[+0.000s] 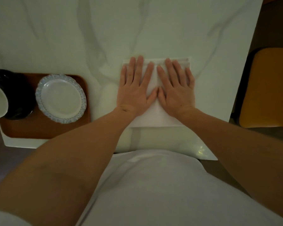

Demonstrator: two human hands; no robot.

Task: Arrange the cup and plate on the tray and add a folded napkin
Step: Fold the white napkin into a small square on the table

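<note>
I see open desk (72, 38) beyond and left of the hands | tray (44, 128) crowded: plate (61, 98) right, dark cup (18, 95) left | yellow chair (268, 87) flanks the desk's right edge

A white marble-veined table (72, 38) carries a brown tray (44, 128) at its near left corner. Right of the tray, apart from it, a white napkin (155, 116) lies flat on the table near its front edge.
</note>
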